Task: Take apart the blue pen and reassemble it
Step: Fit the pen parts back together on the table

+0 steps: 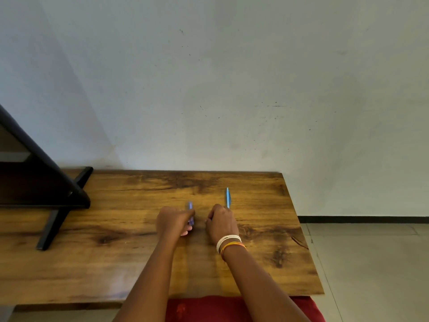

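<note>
Two pen pieces lie apart: left hand [175,220] grips a blurred barrel [190,213]; right hand [221,223], grip curled, seemingly pinches the blue tip piece [228,197] pointing away.

I find no legible text, label, brand, number or sign anywhere in my head view. The pen parts are too small and blurred for me to make out any print on them.
</note>
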